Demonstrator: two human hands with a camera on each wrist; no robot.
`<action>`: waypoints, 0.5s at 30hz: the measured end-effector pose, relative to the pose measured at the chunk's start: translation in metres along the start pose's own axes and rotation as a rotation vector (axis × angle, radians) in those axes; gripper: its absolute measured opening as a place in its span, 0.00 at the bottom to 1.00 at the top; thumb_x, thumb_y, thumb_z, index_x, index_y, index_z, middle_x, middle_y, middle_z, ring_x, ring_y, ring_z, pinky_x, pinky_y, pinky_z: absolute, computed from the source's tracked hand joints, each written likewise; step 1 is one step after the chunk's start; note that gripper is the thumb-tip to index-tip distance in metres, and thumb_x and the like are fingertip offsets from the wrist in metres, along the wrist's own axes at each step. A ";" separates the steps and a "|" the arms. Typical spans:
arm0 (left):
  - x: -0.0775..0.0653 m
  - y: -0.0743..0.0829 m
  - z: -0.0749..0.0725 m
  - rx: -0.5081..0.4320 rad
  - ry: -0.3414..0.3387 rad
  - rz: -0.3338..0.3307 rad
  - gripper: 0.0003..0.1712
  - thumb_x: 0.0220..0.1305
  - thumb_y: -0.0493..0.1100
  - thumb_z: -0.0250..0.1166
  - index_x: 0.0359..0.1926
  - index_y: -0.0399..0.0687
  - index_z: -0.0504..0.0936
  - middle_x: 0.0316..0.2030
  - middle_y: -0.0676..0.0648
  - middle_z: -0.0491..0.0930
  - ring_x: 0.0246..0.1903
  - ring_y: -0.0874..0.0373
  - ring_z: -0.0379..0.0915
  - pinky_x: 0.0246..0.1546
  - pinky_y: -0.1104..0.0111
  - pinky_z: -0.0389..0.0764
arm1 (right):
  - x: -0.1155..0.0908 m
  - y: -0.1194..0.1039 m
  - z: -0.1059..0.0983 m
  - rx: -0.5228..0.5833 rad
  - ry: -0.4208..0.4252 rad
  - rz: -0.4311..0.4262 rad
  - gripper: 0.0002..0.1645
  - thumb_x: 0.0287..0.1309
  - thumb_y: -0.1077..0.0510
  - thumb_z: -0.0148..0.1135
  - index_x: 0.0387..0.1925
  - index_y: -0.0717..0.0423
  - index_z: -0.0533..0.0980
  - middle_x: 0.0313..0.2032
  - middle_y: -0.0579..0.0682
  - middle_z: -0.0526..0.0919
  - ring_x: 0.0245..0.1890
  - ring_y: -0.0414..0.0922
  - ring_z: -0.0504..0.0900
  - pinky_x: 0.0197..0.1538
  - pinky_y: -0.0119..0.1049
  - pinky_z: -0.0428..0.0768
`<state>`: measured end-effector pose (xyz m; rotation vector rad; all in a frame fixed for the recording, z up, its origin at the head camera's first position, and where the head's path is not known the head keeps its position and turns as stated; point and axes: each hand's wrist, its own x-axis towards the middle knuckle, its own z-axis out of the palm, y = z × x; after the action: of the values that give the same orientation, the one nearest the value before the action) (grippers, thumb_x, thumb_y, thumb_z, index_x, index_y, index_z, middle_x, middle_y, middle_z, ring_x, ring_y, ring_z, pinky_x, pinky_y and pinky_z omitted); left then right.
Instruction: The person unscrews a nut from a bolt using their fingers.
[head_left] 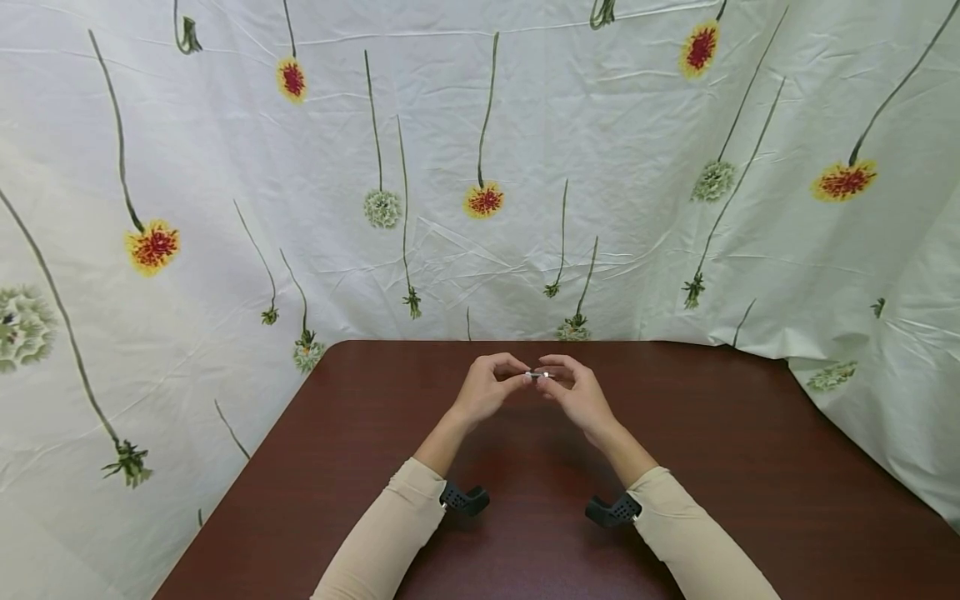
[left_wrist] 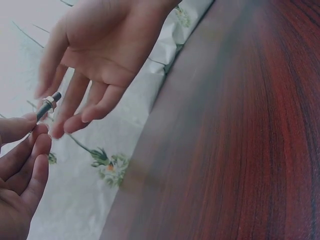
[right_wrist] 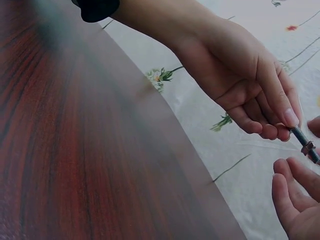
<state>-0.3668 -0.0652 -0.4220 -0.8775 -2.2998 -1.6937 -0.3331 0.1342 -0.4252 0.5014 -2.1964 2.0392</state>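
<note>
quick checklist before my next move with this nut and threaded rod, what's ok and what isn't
1. Left hand grips the threaded rod: ok, pinched near one end.
2. Nut is on the rod: ok, shaft shows on both sides of it.
3. Right hand has a firm hold on the nut: cannot tell; it is close, but contact is unclear.
4. Rod's held end is fully visible: not ok, the left hand covers it.
5. Black wrist straps are away from the rod: ok, both sit back by the sleeve cuffs.

Wrist views — dim, milky haze
</note>
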 end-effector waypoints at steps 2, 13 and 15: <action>0.000 0.000 0.000 -0.001 -0.002 0.001 0.06 0.67 0.34 0.72 0.44 0.39 0.88 0.37 0.50 0.89 0.38 0.56 0.85 0.39 0.62 0.81 | 0.000 0.000 0.000 0.002 0.007 0.020 0.21 0.74 0.61 0.61 0.62 0.67 0.75 0.51 0.63 0.84 0.52 0.67 0.83 0.54 0.57 0.80; 0.000 0.001 0.001 -0.012 -0.002 0.002 0.05 0.66 0.34 0.72 0.42 0.41 0.89 0.37 0.49 0.89 0.38 0.56 0.85 0.39 0.63 0.81 | 0.001 0.000 0.000 -0.033 -0.009 -0.035 0.18 0.71 0.67 0.63 0.60 0.67 0.77 0.51 0.63 0.84 0.48 0.63 0.85 0.54 0.60 0.79; 0.001 0.001 0.001 -0.011 0.002 0.003 0.05 0.65 0.33 0.73 0.42 0.41 0.89 0.36 0.49 0.89 0.37 0.56 0.85 0.39 0.64 0.81 | 0.000 0.000 0.000 -0.034 -0.016 -0.024 0.22 0.72 0.64 0.63 0.64 0.66 0.75 0.54 0.64 0.83 0.51 0.65 0.84 0.55 0.59 0.79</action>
<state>-0.3669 -0.0639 -0.4211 -0.8800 -2.2890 -1.7075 -0.3333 0.1338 -0.4249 0.5388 -2.2190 1.9897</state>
